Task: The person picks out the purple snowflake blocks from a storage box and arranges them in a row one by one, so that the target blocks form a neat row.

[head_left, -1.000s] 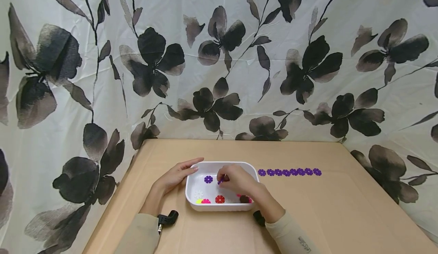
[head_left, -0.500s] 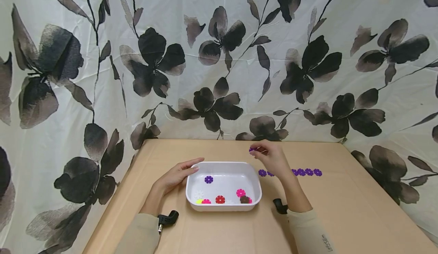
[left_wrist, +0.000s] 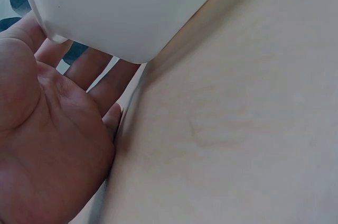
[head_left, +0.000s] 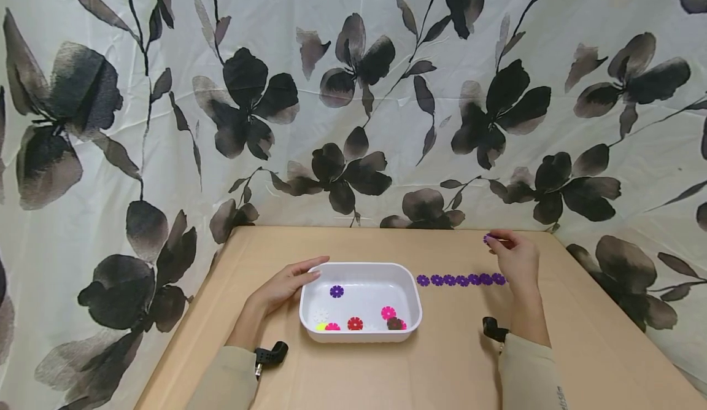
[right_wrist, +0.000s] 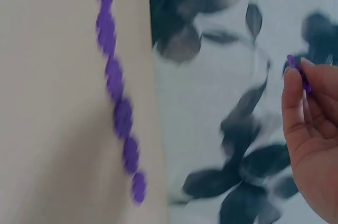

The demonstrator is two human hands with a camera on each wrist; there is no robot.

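Note:
My left hand (head_left: 283,286) holds the white plastic tray (head_left: 361,337) at its far left corner, thumb at the rim. In the left wrist view the fingers of the left hand (left_wrist: 58,123) lie along the tray's outer wall (left_wrist: 116,12). My right hand (head_left: 519,259) pinches a purple flower-shaped disc (head_left: 487,238) between thumb and fingers, raised above the table's far right part. That disc (right_wrist: 291,61) appears nearly edge-on in the right wrist view. Below stretches a row of several purple discs (head_left: 462,280), its right end hidden behind the right hand.
Inside the tray lie a purple disc (head_left: 336,291), a red disc (head_left: 355,323), a pink disc (head_left: 388,313), a brown disc (head_left: 394,323) and a few others near the front wall. A flower-patterned cloth (head_left: 420,115) hangs behind the tan table (head_left: 442,373).
The right hand has lifted a purple disc out of the tray and carried it right, over the row to its far right end. The left hand has stayed on the tray.

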